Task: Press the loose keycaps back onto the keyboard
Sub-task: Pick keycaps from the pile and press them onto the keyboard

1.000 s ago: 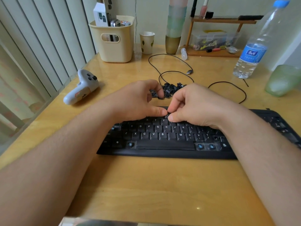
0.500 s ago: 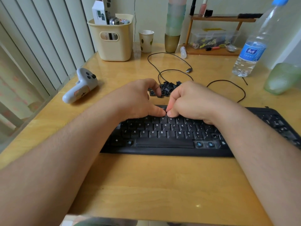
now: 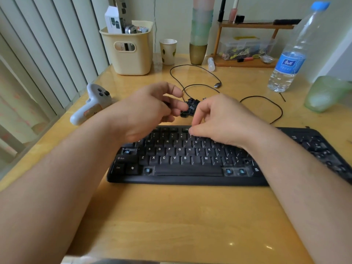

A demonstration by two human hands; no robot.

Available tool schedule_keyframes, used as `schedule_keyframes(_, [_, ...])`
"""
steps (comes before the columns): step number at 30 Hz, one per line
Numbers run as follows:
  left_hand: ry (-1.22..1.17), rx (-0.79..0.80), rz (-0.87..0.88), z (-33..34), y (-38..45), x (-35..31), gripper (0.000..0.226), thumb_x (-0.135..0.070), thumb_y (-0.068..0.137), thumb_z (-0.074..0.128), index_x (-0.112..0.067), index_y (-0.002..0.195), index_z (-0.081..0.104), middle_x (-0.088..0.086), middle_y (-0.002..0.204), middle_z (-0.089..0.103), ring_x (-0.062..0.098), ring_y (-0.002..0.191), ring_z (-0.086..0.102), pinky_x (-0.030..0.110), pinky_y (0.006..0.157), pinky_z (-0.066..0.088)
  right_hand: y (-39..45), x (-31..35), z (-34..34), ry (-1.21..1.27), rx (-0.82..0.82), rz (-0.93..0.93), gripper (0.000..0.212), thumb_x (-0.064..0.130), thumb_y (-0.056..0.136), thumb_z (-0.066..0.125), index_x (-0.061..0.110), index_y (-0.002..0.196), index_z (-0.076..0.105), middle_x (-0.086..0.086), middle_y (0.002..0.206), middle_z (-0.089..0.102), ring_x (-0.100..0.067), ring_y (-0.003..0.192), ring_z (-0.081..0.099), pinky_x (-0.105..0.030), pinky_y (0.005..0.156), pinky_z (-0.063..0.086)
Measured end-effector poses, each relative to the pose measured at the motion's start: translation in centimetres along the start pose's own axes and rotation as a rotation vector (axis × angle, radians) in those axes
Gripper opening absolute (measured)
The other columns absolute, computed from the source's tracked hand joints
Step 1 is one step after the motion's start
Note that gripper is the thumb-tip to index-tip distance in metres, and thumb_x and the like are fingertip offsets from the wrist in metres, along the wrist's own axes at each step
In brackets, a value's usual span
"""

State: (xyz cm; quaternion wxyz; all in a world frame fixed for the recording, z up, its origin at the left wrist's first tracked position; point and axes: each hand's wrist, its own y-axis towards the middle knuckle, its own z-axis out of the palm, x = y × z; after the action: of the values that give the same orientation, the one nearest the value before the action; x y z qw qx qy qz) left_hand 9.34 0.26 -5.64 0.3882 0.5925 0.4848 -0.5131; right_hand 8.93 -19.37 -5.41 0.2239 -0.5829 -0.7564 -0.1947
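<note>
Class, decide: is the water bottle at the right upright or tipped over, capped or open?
Upright and capped: the water bottle stands on its base, blue cap on top.

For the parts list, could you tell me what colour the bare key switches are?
Blue, seen in the head view: the bare switches on the black keyboard.
</note>
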Motion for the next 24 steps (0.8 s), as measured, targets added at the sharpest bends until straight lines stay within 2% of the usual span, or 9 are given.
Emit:
schedule_keyframes(3, [-0.363, 0.054, -0.068, 0.2, -0.4, -0.4, 0.053, 0.026, 0.094, 0.029, -0.005, 0.13, 0.053, 0.025, 0.118, 0.071, 0.03, 0.105, 0.07, 0.029, 0.09, 0.061, -0.3, 0.0, -0.7, 0.088, -0.236, -0.17, 0.01, 0.025, 0.083, 0.078, 0.032, 0.08, 0.071, 0.013, 0.053, 0.051, -0.002, 0.052, 0.046, -0.013, 0.049, 0.034])
schedule_keyframes(6, [-0.561, 0.208, -0.111, 0.4, -0.7, -0.9, 0.058, 0.018, 0.094, 0.032, -0.003, 0.148, 0.042, 0.029, 0.132, 0.065, 0.038, 0.125, 0.064, 0.044, 0.109, 0.048, -1.5, 0.2, -1.2, 0.127, -0.387, -0.398, 0.024, 0.017, 0.086, 0.075, 0.038, 0.096, 0.074, 0.01, 0.072, 0.055, -0.005, 0.072, 0.054, -0.012, 0.065, 0.04])
schedule_keyframes(8, [-0.585, 0.349, -0.131, 0.7, -0.9, -1.6, 0.062, 0.013, 0.094, 0.035, -0.003, 0.155, 0.034, 0.032, 0.147, 0.052, 0.042, 0.137, 0.053, 0.05, 0.116, 0.04, -2.1, 0.3, -1.6, 0.097, -0.373, -0.48, 0.033, 0.017, 0.087, 0.074, 0.038, 0.112, 0.076, 0.01, 0.089, 0.061, -0.007, 0.089, 0.058, -0.017, 0.078, 0.046])
schedule_keyframes(12, [-0.563, 0.531, -0.147, 2.9, -1.0, -3.7, 0.061, 0.01, 0.094, 0.03, -0.003, 0.154, 0.034, 0.03, 0.147, 0.048, 0.038, 0.129, 0.058, 0.051, 0.117, 0.039, -2.9, -0.3, -3.1, -0.04, -0.297, -0.533, 0.033, 0.028, 0.087, 0.078, 0.035, 0.119, 0.075, 0.013, 0.107, 0.064, -0.016, 0.108, 0.056, -0.041, 0.097, 0.049])
schedule_keyframes(14, [-0.569, 0.592, -0.13, 4.5, -0.8, -4.8, 0.065, 0.011, 0.091, 0.026, -0.004, 0.154, 0.033, 0.03, 0.148, 0.044, 0.04, 0.13, 0.052, 0.051, 0.118, 0.036, -3.5, -1.2, -4.7, -0.05, -0.318, -0.571, 0.03, 0.027, 0.085, 0.081, 0.029, 0.114, 0.078, 0.012, 0.105, 0.066, -0.012, 0.104, 0.057, -0.039, 0.096, 0.049])
schedule_keyframes(17, [-0.63, 0.733, -0.1, 7.3, -0.3, -5.9, 0.075, 0.006, 0.089, 0.023, -0.008, 0.162, 0.021, 0.029, 0.155, 0.031, 0.042, 0.134, 0.034, 0.056, 0.126, 0.017, -4.5, -3.7, -7.9, -0.006, -0.294, -0.577, 0.027, 0.023, 0.084, 0.083, 0.03, 0.11, 0.081, 0.018, 0.103, 0.068, -0.005, 0.095, 0.062, -0.023, 0.087, 0.049])
schedule_keyframes(19, [-0.582, 0.659, -0.065, 9.6, 0.5, -6.2, 0.073, 0.002, 0.089, 0.035, -0.014, 0.16, 0.032, 0.023, 0.145, 0.046, 0.037, 0.125, 0.049, 0.054, 0.126, 0.022, -5.0, -6.2, -10.0, 0.05, -0.256, -0.534, 0.024, 0.02, 0.088, 0.08, 0.032, 0.109, 0.08, 0.018, 0.1, 0.07, -0.005, 0.088, 0.064, -0.012, 0.077, 0.044])
schedule_keyframes(21, [-0.434, 0.445, 0.017, 12.1, 1.3, -6.4, 0.065, 0.003, 0.088, 0.053, -0.018, 0.15, 0.048, 0.017, 0.13, 0.064, 0.035, 0.116, 0.065, 0.049, 0.115, 0.042, -5.4, -8.9, -11.8, 0.137, -0.22, -0.433, 0.023, 0.019, 0.092, 0.075, 0.032, 0.11, 0.079, 0.013, 0.095, 0.074, -0.007, 0.085, 0.067, -0.019, 0.077, 0.05])
schedule_keyframes(24, [-0.221, 0.243, 0.137, 15.7, 2.4, -6.4, 0.053, 0.013, 0.092, 0.06, -0.02, 0.134, 0.06, 0.019, 0.125, 0.067, 0.034, 0.114, 0.071, 0.044, 0.1, 0.055, -5.8, -12.7, -13.2, 0.413, -0.167, -0.291, 0.023, 0.005, 0.094, 0.07, 0.022, 0.108, 0.076, -0.008, 0.087, 0.075, -0.018, 0.075, 0.071, -0.029, 0.073, 0.061])
